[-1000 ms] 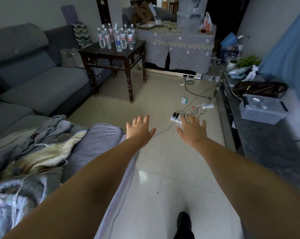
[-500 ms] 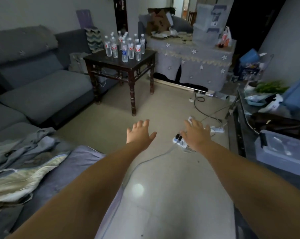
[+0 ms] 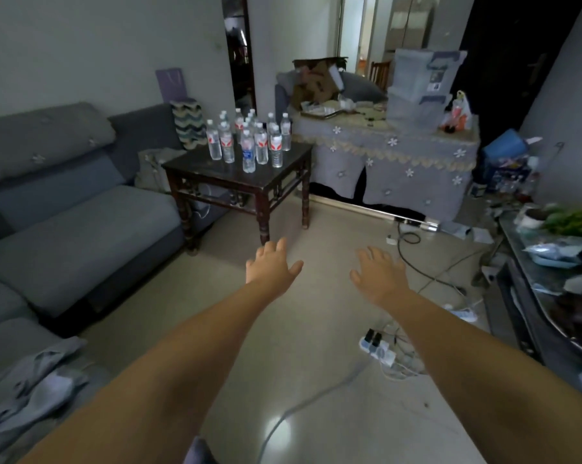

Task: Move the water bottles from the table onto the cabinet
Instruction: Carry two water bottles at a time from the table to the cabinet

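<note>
Water bottles (image 3: 249, 142): a cluster of about a dozen clear plastic bottles with white caps, all upright, most with red-and-white labels, one at the front with a blue label (image 3: 248, 153). They stand close together on the far half of the table top, several touching or nearly so.

Table (image 3: 195, 167): small, square, dark wood, turned legs, a fretwork rail under the top. It stands on the pale tiled floor (image 3: 316, 316), just beside the end of the sofa.

Left hand (image 3: 271, 266): stretched forward over the floor, palm down, fingers straight and slightly spread, thumb out to the side. It holds nothing and is well short of the table.

Right hand (image 3: 376, 274): likewise extended, palm down, fingers straight and loosely spread, empty.

Sofa (image 3: 81, 226): grey, L-shaped, along the left wall, with crumpled grey fabric (image 3: 31, 393) on its near section.

Covered table (image 3: 393, 162): behind the bottle table, draped in a grey cloth with white flower appliqués, carrying clear storage boxes (image 3: 416, 85) and loose clutter.

Cabinet (image 3: 530, 296): dark, low, along the right edge, its top crowded with bags and a green plant (image 3: 571, 221).

Power strip (image 3: 378, 348): white, on the floor under the right forearm, cables trailing from it.
</note>
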`<state>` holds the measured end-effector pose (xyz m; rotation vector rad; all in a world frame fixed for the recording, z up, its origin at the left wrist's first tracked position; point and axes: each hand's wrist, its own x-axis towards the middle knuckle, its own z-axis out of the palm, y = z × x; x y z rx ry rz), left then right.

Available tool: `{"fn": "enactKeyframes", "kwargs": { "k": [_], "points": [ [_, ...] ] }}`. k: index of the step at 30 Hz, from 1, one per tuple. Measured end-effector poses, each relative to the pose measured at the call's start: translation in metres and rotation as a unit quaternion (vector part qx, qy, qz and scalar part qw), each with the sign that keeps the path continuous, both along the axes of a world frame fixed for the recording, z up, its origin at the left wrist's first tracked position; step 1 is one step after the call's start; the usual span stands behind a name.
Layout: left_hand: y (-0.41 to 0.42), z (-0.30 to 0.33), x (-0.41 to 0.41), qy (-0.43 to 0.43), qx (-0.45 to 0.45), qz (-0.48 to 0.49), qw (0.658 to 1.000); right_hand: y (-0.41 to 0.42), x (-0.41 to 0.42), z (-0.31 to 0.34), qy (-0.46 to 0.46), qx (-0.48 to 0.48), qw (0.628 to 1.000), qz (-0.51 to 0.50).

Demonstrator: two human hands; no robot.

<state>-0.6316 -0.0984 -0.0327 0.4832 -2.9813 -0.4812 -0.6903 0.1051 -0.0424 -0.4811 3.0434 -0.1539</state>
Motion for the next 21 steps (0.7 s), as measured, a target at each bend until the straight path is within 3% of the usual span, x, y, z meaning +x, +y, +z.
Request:
{"fn": "enactKeyframes", "kwargs": {
  "k": [8, 21],
  "points": [
    [-0.035, -0.012, -0.142, -0.029, 0.037, 0.027, 0.999, -0.027, -0.135, -0.014, -0.025, 0.001, 1.0, 0.005],
    [-0.082, -0.012, -0.426, -0.008, 0.074, 0.127, 0.989, -0.075, -0.464, -0.006, -0.012, 0.021, 0.997, 0.077]
  ]
}}
